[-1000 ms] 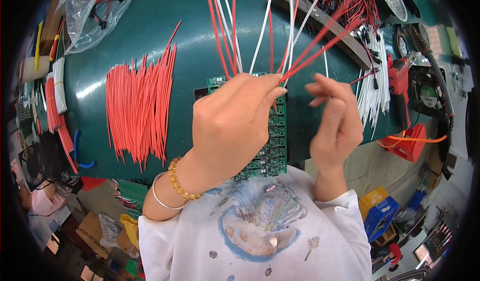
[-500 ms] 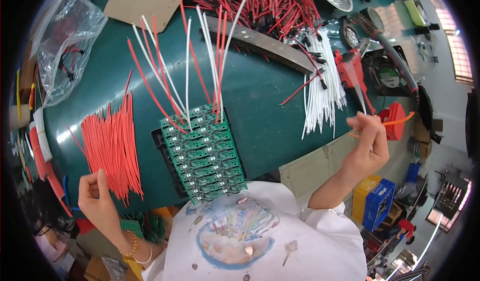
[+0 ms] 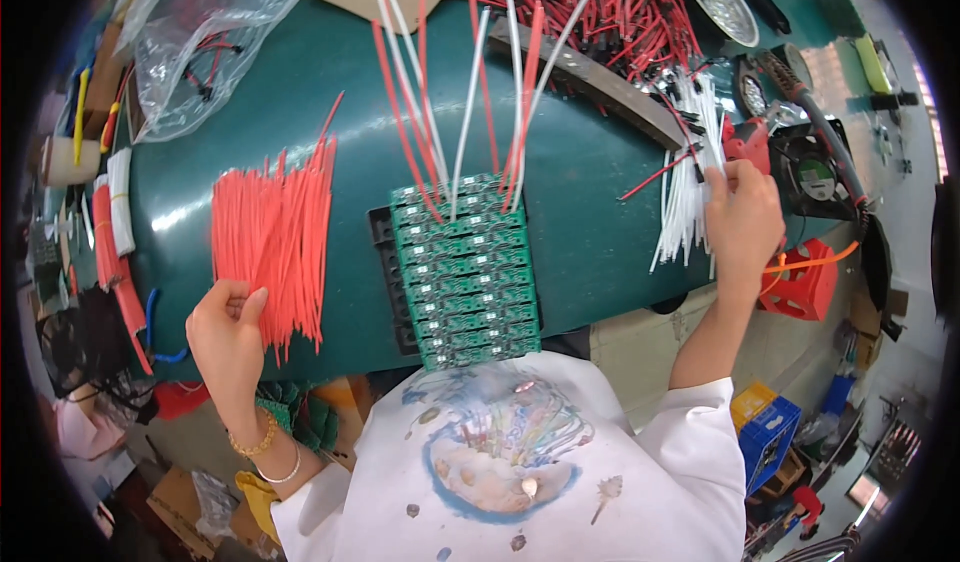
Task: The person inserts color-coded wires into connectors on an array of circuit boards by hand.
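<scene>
My left hand (image 3: pixel 228 327) is closed, thumb against curled fingers, at the lower left edge of a bundle of red wires (image 3: pixel 275 247); what its fingertips hold is hidden. My right hand (image 3: pixel 745 217) pinches at the right side of a pile of white wires (image 3: pixel 685 212), its fingertips on the white strands. Between my hands, a panel of green circuit boards (image 3: pixel 468 282) in rows sits on a black holder (image 3: pixel 385 262) close to my shirt. Several red and white wires (image 3: pixel 470 112) rise from its far rows and fan outward.
A metal bar (image 3: pixel 600 82) lies before a heap of red-and-black wires (image 3: pixel 610 12). At right are a red tool (image 3: pixel 748 142), a black fan (image 3: pixel 808 167), a red stand (image 3: pixel 805 287) and a metal bowl (image 3: pixel 722 4). A clear plastic bag (image 3: pixel 205 47) lies at the far left.
My right hand has moved up and away from me, from beside the red tool's tip to the white wires. My left hand now meets the red bundle's edge. The view has shifted.
</scene>
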Tool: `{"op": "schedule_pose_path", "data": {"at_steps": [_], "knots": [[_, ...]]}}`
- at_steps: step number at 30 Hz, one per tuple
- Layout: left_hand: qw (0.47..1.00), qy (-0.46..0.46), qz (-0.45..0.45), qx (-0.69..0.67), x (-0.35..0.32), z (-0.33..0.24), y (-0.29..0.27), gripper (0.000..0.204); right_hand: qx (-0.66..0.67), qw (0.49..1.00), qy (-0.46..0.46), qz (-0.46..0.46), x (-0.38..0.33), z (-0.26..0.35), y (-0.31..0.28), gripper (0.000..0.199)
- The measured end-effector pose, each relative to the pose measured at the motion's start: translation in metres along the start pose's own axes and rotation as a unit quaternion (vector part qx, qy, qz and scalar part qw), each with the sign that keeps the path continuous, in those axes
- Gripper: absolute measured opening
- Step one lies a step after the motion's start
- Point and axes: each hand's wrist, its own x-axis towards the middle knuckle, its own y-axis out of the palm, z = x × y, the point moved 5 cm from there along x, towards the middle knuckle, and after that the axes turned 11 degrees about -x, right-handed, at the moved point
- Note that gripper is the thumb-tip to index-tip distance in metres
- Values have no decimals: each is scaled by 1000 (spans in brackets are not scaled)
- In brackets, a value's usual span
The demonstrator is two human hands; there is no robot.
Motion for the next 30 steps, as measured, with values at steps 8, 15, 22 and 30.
{"op": "schedule_pose_path", "data": {"at_steps": [8, 15, 22, 30], "knots": [[996, -57, 61, 26, 2, -1, -23, 13, -30, 999, -38, 23, 5, -5, -10, 19], [936, -48, 17, -347, 2, -15, -20, 9, 209, 975, 52, 58, 9, -53, 3, 23], [906, 43, -21, -420, -9, -35, -9, 7, 399, 906, 140, 6, 2, -67, 22, 22], [901, 89, -99, -412, -30, -61, 26, 15, 495, 854, 120, -103, -48, -7, -42, 16]]}}
